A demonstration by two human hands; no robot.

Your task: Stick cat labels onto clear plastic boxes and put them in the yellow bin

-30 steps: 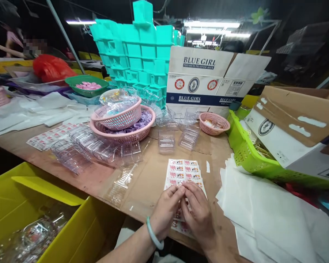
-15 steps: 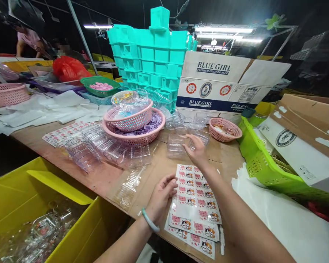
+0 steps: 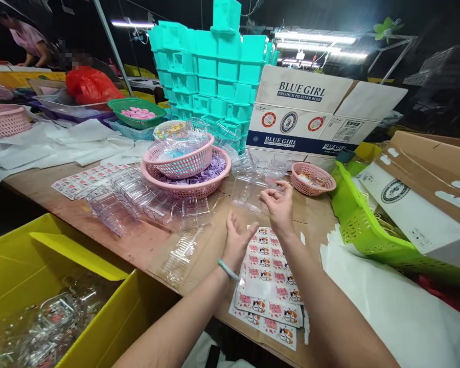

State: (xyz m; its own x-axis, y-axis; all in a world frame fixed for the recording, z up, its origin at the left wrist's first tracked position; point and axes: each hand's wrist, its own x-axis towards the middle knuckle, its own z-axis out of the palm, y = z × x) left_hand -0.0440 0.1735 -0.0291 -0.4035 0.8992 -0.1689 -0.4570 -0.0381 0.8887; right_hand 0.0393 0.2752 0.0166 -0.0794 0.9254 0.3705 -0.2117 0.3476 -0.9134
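Observation:
My right hand [image 3: 279,204] has its fingers pinched at the right edge of a clear plastic case [image 3: 245,191], which looks slightly raised above the cardboard. Just below the case is my left hand [image 3: 238,237], wearing a pale green bangle [image 3: 228,269]; its thumb stands apart from the fingers and it holds nothing. Under both forearms lie overlapping sheets of cat stickers [image 3: 264,278], with a blank patch where labels are gone. More clear cases [image 3: 138,197] lie nested to the left, and others [image 3: 249,163] sit behind the held one.
Stacked pink baskets [image 3: 184,189] hold purple pieces. A small pink basket [image 3: 312,179] stands right of the hands, near a green crate [image 3: 352,220]. Turquoise bins [image 3: 210,71] and a beer carton [image 3: 306,112] rise behind. A yellow box [image 3: 84,260] is at lower left.
My right hand has closed its fingers at the clear case, which has tilted up a little. My left hand has moved up and right, off the sticker sheets' left edge toward the case.

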